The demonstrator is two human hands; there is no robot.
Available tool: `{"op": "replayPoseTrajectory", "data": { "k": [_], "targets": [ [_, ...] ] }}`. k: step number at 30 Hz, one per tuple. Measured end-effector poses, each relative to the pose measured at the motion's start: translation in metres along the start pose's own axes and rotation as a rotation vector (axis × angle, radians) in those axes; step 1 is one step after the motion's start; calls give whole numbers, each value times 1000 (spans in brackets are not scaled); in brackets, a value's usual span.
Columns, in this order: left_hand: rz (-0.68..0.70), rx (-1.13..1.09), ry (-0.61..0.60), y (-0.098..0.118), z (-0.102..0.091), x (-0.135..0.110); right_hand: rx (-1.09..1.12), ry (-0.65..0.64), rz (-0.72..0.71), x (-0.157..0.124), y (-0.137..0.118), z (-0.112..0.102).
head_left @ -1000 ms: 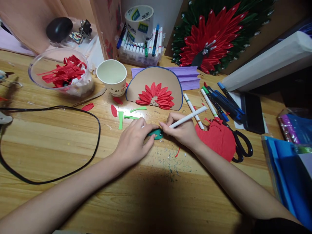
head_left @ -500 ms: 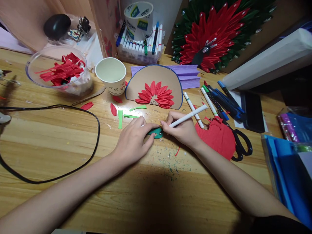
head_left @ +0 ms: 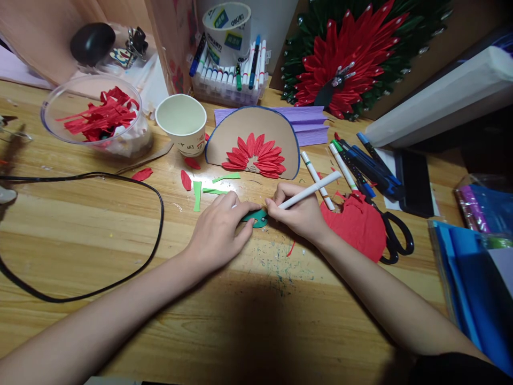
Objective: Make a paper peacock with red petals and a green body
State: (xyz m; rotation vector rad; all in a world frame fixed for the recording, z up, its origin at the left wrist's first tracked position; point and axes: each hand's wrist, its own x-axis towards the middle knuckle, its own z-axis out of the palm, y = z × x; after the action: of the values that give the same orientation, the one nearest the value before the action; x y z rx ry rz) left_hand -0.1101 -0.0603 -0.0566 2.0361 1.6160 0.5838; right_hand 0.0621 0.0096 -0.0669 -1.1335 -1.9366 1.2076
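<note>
My left hand (head_left: 218, 230) presses a small green paper cutout (head_left: 261, 218) against the wooden table between thumb and forefinger, and its fingers cover part of it. A dark dot with a light spot, like an eye, shows near the cutout's right end. In the fingers of my right hand (head_left: 300, 215) is a white marker (head_left: 315, 190), its rear end slanting up to the right. Its tip is hidden behind the fingers, close to the cutout's right end. Beyond my hands, a cardboard half-round (head_left: 252, 123) with a blue rim carries a fan of red paper petals (head_left: 262, 152).
Red crepe paper (head_left: 356, 227) and black-handled scissors (head_left: 398, 235) lie beside my right forearm. Loose markers (head_left: 317, 179) are behind them. A paper cup (head_left: 182, 125), a plastic bowl (head_left: 48, 120) of red scraps and a black cable (head_left: 160, 224) are to the left. Green strips (head_left: 197, 195) lie near my left hand.
</note>
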Motion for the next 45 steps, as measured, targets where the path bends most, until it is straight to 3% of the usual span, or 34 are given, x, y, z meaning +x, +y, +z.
{"op": "replayPoseTrajectory", "data": {
  "k": [4, 11, 16, 22, 28, 33, 39, 43, 45],
  "targets": [
    [4, 10, 10, -1, 1, -1, 44, 23, 0, 0, 0, -1],
    [-45, 130, 81, 0, 3, -4, 248, 260, 47, 7, 1, -2],
    [-46, 274, 143, 1, 5, -7, 262, 245, 46, 7, 1, -1],
    [-15, 264, 116, 4, 5, -6, 281, 274, 5, 6, 1, -1],
    [-141, 450, 175, 8, 3, -9, 252, 281, -17, 5, 0, 0],
    [-183, 580, 150, 13, 4, -9, 248, 289, -61, 4, 0, 2],
    [-220, 450, 136, 19, -1, -14, 246, 302, -102, 3, 2, 2],
    [-104, 189, 34, 9, -10, -15, 248, 331, -144, 2, 2, 2],
    [-75, 174, 31, 4, -13, -14, 247, 337, -157, 2, 1, 2]
  ]
}}
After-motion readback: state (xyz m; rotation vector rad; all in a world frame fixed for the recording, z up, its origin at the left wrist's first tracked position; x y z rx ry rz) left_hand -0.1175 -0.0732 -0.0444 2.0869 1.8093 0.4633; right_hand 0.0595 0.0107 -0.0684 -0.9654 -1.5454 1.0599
